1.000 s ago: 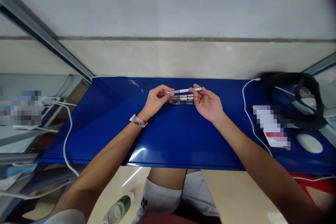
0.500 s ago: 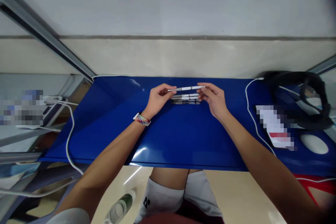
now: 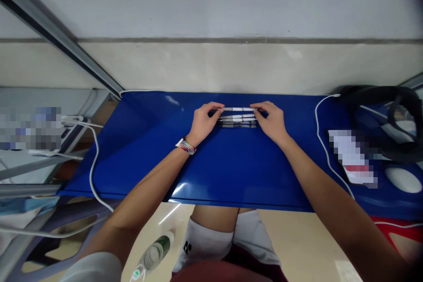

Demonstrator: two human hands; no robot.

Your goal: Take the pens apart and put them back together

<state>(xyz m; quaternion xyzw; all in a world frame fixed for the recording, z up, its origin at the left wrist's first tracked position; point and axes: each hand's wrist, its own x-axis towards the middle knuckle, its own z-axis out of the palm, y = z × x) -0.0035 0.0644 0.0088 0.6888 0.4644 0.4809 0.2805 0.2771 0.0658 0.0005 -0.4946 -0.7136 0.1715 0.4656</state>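
A white pen with a grey grip (image 3: 238, 109) lies level between my hands, just behind the other pens. My left hand (image 3: 205, 122) pinches its left end between thumb and fingers. At its right end my right hand (image 3: 271, 121) has thumb and fingers closed on it. In front of it, side by side on the blue table (image 3: 211, 167), are white pens (image 3: 238, 117) and darker grey ones (image 3: 237, 124). A multicoloured band circles my left wrist.
To the right are a white cable (image 3: 319, 134), a blurred-out flat item (image 3: 353, 156), a white mouse (image 3: 403, 179) and a black strapped object (image 3: 390, 152). Another cable (image 3: 95, 167) crosses the left edge. A bottle (image 3: 157, 251) is below the table. A wall stands behind.
The pen between my hands has come down from a slight tilt to level, close behind the row. The camera view has shifted a little.
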